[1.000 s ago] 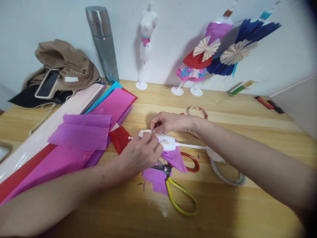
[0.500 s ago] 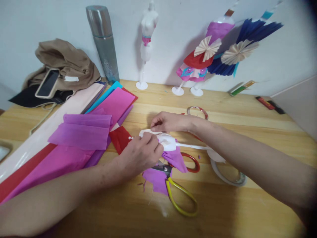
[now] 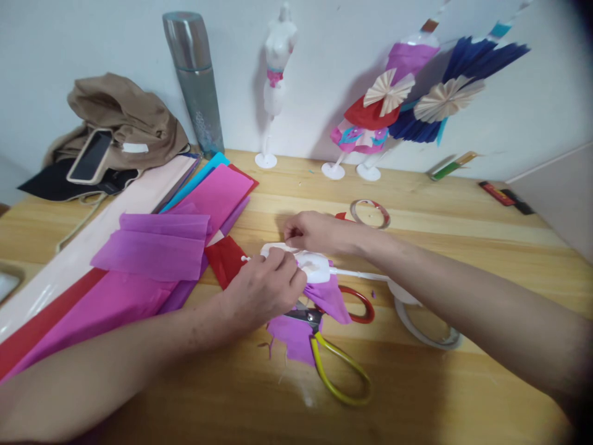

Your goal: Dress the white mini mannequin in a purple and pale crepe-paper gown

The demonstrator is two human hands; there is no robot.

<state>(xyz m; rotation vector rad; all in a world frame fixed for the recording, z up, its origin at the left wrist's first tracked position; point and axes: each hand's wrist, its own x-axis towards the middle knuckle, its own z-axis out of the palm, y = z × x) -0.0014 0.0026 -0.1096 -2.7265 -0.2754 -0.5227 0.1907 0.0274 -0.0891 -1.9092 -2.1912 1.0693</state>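
A small white mannequin [image 3: 316,268] lies on its side on the wooden table, its stand rod stretching right toward a round base half covered by my right forearm. My left hand [image 3: 265,285] is closed around its upper body and hides much of it. Just above the torso, the fingers of my right hand [image 3: 311,232] are pinched together; what they hold, if anything, is hidden. Purple crepe paper [image 3: 331,298] shows under the mannequin. Scissors [image 3: 340,371] with one yellow and one red handle lie partly open below it, over a purple scrap [image 3: 296,343].
Folded coloured paper sheets [image 3: 152,247] spread across the left. A tape roll [image 3: 428,334] lies at right, another [image 3: 370,213] farther back. Along the wall stand a bottle [image 3: 197,93], a bare mannequin [image 3: 275,80] and two dressed ones [image 3: 370,114]. A phone [image 3: 90,157] rests on brown cloth.
My right hand has shifted very slightly to the right, its fingers still pinched. The left hand and the mannequin stay where they were.
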